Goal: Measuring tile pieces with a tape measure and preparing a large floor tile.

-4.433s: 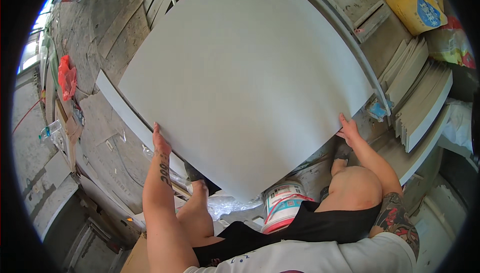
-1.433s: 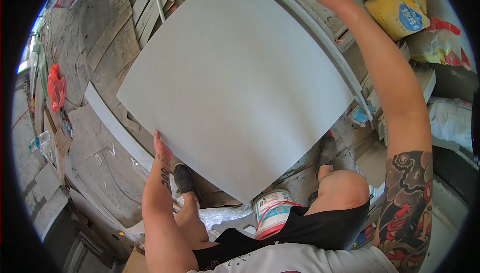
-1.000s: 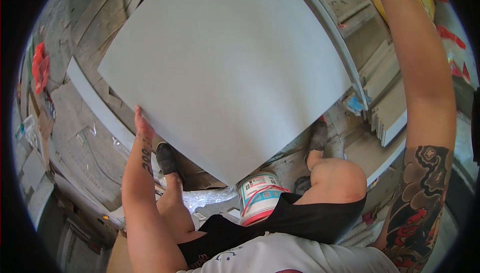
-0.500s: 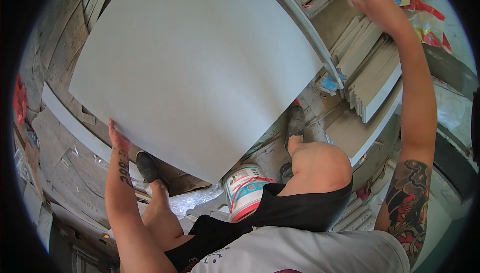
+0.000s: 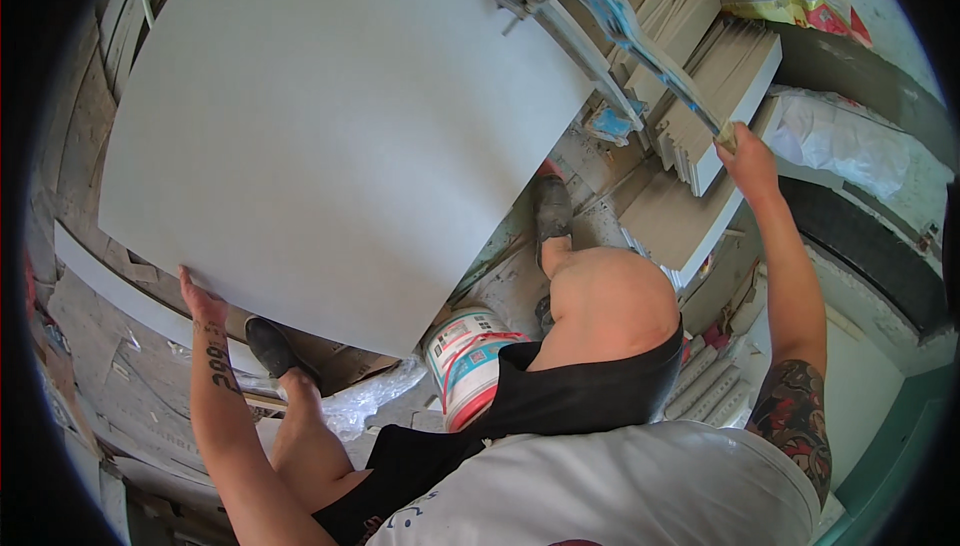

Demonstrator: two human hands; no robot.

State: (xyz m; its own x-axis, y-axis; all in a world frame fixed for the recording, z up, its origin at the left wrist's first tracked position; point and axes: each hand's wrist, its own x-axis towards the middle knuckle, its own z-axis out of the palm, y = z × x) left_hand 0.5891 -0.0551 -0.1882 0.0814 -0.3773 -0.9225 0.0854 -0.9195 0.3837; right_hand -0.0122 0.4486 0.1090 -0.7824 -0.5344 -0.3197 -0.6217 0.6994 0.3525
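Right grip (image 5: pixel 752 161), fingers wrapped, is holding the end of the blue tool (image 5: pixel 622 34), which is overhanging the right side of the board (image 5: pixel 330 146); left grip (image 5: pixel 203 304) is touching the board's near-left edge, seemingly steadying it, closure unclear. The bucket (image 5: pixel 470 366) is standing by the board's near corner.

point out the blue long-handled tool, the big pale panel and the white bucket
blue long-handled tool (image 5: pixel 622 34): head view, on its curved blue bar
big pale panel (image 5: pixel 345 146): head view, middle of its upper face
white bucket (image 5: pixel 468 356): head view, on its printed side wall
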